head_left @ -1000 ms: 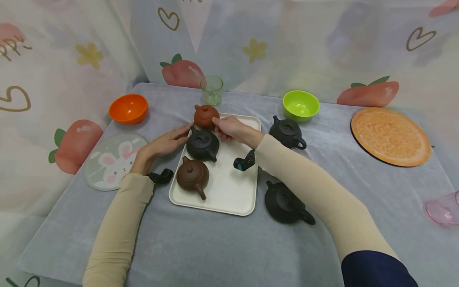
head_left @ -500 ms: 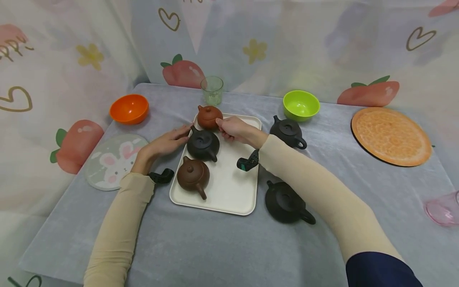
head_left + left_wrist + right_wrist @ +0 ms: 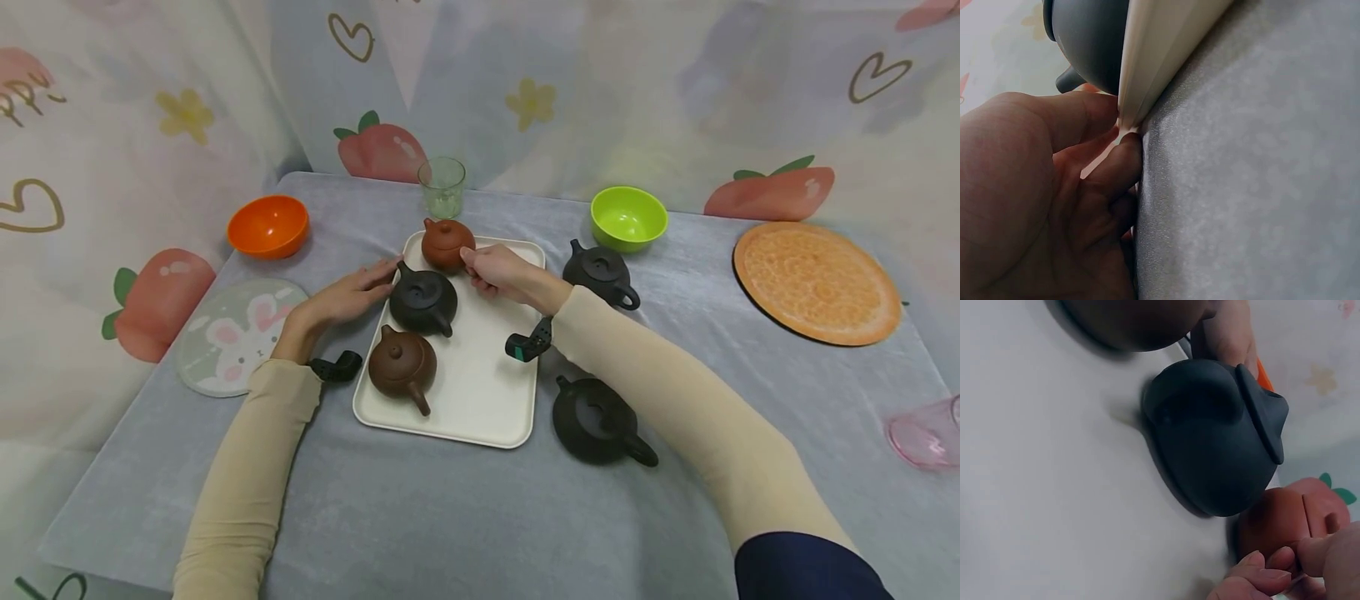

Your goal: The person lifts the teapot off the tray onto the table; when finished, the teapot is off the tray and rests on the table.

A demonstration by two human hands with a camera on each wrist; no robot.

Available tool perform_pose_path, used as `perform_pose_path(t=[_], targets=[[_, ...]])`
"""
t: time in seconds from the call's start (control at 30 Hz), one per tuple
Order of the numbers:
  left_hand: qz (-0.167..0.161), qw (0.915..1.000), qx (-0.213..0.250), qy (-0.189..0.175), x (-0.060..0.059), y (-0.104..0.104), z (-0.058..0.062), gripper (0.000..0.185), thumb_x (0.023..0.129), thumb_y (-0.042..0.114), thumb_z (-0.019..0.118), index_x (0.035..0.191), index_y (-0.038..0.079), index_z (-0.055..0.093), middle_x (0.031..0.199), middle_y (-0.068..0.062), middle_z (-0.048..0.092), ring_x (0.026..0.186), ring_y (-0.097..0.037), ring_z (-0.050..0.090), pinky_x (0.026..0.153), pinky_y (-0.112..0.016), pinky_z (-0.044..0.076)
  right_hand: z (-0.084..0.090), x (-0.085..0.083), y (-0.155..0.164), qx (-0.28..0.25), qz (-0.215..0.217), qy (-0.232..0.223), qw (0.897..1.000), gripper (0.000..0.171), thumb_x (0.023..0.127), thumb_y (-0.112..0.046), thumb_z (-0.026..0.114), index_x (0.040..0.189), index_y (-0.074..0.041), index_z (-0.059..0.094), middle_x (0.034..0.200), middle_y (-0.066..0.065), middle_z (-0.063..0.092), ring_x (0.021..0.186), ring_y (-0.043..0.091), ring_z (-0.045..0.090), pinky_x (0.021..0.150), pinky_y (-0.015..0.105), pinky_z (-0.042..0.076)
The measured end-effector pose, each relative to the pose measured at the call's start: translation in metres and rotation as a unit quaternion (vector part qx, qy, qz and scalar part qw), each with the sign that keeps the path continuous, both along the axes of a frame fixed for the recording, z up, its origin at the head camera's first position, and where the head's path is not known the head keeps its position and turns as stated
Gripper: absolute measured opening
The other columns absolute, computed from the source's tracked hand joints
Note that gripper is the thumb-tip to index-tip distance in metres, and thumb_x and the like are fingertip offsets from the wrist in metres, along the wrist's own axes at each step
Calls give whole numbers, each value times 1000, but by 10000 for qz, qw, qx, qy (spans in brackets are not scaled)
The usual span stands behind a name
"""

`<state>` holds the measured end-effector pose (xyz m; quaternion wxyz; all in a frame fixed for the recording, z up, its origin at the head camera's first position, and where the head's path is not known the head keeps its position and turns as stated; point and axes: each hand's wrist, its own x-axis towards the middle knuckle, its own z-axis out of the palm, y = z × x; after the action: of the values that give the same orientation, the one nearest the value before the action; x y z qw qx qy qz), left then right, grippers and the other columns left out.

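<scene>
In the head view my right hand (image 3: pixel 504 271) pinches the handle side of a small reddish-brown clay teapot (image 3: pixel 447 246) at the far end of the white tray (image 3: pixel 480 392). The right wrist view shows thumb and fingers meeting at that teapot (image 3: pixel 1275 519); they hide its handle. My left hand (image 3: pixel 341 297) is at the tray's left edge; in the left wrist view its thumb and a finger (image 3: pixel 1119 165) grip the rim (image 3: pixel 1147 56). Between the hands a black teapot (image 3: pixel 422 300) stands on the tray, with a dark brown teapot (image 3: pixel 401 364) nearer.
Two black teapots, one farther (image 3: pixel 600 273) and one nearer (image 3: pixel 596 421), stand right of the tray. Behind are a green-tinted glass (image 3: pixel 442 187) and a lime bowl (image 3: pixel 628 218). An orange bowl (image 3: pixel 268 227) and rabbit mat (image 3: pixel 238 337) lie left; a round orange mat (image 3: pixel 817 283) and pink glass (image 3: pixel 926 433) right.
My right hand has moved to the right with the reddish-brown teapot, away from the tray's far left corner. The left hand and the other teapots stay where they were.
</scene>
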<state>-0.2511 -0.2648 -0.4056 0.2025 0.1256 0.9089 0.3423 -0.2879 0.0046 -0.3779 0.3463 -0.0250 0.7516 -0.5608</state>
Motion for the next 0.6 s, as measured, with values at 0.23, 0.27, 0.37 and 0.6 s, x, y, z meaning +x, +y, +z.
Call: perform_pose_path(t=[0.23, 0.27, 0.37, 0.6], targets=[[-41, 10000, 10, 29, 0, 1, 1, 56, 105, 26, 41, 157, 20, 22, 163, -13, 15, 151, -29, 9, 122, -48, -2, 3, 3, 4, -102, -121, 23, 9999, 43, 106, -35, 40, 76, -4, 42, 66, 1, 34, 55, 11, 28, 53, 23, 23], [-41, 10000, 18, 27, 0, 1, 1, 56, 105, 26, 41, 157, 19, 22, 163, -13, 15, 152, -28, 9, 122, -48, -2, 3, 3, 5, -99, -127, 22, 9999, 43, 105, -35, 40, 76, -4, 42, 66, 1, 34, 54, 11, 28, 53, 23, 23], [-44, 10000, 22, 7, -1, 1, 2, 55, 105, 26, 41, 157, 18, 22, 163, -14, 15, 152, -28, 8, 122, -47, -2, 5, 4, 7, -81, -129, 20, 9999, 43, 105, -35, 40, 76, -4, 42, 66, 1, 34, 54, 11, 27, 53, 23, 22], [-66, 10000, 69, -10, 0, 2, 2, 56, 105, 27, 42, 156, 16, 23, 163, -15, 15, 151, -30, 8, 122, -49, -2, 6, 9, 14, 45, -133, 103, 9998, 44, 105, -38, 39, 76, -5, 42, 64, 0, 32, 54, 11, 26, 54, 24, 23]])
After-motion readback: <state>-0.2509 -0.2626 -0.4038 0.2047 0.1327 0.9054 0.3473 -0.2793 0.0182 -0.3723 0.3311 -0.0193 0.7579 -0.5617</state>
